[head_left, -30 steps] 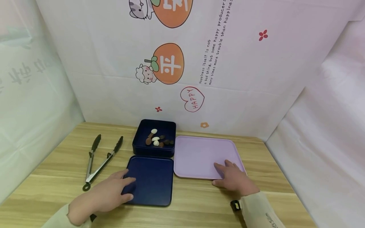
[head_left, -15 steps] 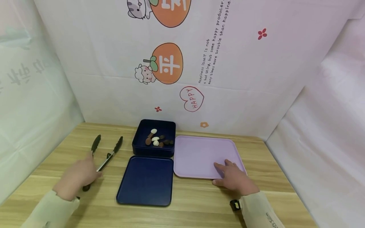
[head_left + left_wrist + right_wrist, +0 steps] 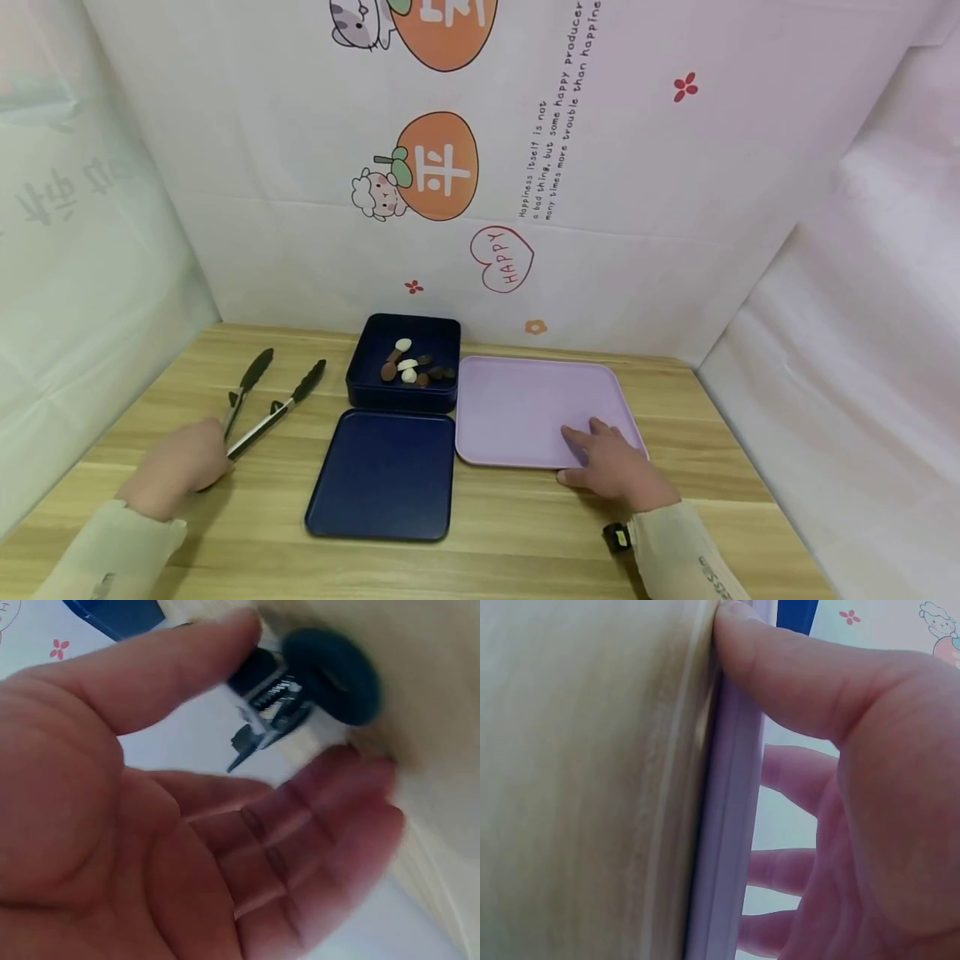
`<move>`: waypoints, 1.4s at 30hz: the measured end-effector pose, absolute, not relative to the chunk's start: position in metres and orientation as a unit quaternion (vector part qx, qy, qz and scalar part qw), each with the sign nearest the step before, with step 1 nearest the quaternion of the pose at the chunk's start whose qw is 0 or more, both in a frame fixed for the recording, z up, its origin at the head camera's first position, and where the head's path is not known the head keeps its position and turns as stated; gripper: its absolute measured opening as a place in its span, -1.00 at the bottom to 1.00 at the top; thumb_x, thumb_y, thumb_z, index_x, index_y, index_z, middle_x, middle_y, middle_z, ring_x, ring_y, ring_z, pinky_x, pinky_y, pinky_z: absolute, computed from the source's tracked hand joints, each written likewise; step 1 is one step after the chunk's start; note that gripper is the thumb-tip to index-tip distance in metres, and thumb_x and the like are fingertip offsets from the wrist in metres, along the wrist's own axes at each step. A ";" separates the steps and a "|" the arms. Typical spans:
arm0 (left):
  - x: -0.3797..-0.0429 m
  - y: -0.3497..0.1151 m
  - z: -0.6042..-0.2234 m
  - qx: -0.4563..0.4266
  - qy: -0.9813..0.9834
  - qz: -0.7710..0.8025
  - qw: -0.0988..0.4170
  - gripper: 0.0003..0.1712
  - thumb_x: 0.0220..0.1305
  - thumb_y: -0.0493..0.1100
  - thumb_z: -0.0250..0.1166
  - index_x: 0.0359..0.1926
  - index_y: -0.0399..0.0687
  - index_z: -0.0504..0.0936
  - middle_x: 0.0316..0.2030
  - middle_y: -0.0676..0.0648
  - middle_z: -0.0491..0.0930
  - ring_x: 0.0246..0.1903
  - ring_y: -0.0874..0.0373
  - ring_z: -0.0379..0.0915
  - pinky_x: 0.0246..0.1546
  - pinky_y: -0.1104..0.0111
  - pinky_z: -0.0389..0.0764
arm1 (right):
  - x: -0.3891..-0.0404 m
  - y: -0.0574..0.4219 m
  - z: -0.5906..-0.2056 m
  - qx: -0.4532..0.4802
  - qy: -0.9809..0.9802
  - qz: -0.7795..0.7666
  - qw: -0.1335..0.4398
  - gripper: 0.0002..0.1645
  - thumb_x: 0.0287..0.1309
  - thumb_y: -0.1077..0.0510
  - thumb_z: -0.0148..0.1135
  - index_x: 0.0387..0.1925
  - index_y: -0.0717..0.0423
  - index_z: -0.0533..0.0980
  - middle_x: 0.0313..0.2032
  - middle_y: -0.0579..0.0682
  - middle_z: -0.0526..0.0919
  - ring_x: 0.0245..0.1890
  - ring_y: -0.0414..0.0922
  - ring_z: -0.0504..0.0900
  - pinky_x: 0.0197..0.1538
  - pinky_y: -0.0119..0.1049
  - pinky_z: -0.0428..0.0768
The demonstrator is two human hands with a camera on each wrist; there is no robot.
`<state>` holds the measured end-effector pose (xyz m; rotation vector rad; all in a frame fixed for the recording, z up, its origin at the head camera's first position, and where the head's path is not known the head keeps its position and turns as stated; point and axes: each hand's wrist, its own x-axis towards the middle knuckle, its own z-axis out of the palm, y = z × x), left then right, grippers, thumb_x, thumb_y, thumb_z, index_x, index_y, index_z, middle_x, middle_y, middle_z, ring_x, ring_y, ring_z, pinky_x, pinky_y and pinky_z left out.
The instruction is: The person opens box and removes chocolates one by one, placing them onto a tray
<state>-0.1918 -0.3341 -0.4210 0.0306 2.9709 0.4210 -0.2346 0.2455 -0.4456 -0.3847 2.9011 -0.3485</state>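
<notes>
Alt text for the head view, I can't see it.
Left hand covers the hinge end of spread tongs; right hand touches a lilac tray. Between them lies a navy tray, behind it a navy box holding brown and white pieces.

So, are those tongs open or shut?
Open: the tongs spread in a V, with their black tips well apart.

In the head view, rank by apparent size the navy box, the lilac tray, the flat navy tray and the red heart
1. Lilac tray and flat navy tray: too close to rank, since the navy one sits nearer the camera.
2. Navy box.
3. Red heart.
</notes>
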 end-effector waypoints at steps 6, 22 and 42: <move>-0.193 -0.348 -0.415 0.013 0.980 0.187 0.062 -0.75 0.17 -0.22 0.25 -0.43 -0.36 0.43 -0.54 -0.11 0.40 -0.54 -0.01 0.35 -0.54 0.14 0.44 | -0.235 0.245 -0.445 -0.120 0.981 -0.117 0.101 -0.05 0.08 -0.29 0.41 0.42 0.03 0.37 0.40 0.51 0.07 0.30 0.60 0.04 0.14 0.50 0.20; -0.186 -0.357 -0.357 -0.120 0.888 0.431 -0.101 -0.16 0.38 0.33 0.12 0.28 -0.35 0.41 0.03 -0.18 0.55 -0.17 0.13 0.55 -0.23 0.05 0.59 | -0.234 0.246 -0.445 -0.120 0.981 -0.118 0.098 -0.02 0.06 -0.32 0.41 0.41 0.05 0.37 0.39 0.52 0.07 0.29 0.62 0.03 0.14 0.52 0.17; -0.212 -0.339 -0.371 -0.016 0.875 0.467 -0.129 0.00 0.38 0.14 0.27 0.60 0.11 -0.13 0.42 -0.42 0.09 0.25 -0.40 0.26 0.06 -0.18 0.41 | -0.234 0.245 -0.446 -0.115 0.982 -0.108 0.102 -0.02 0.07 -0.33 0.39 0.42 0.01 0.36 0.41 0.48 0.09 0.29 0.61 0.04 0.08 0.57 0.18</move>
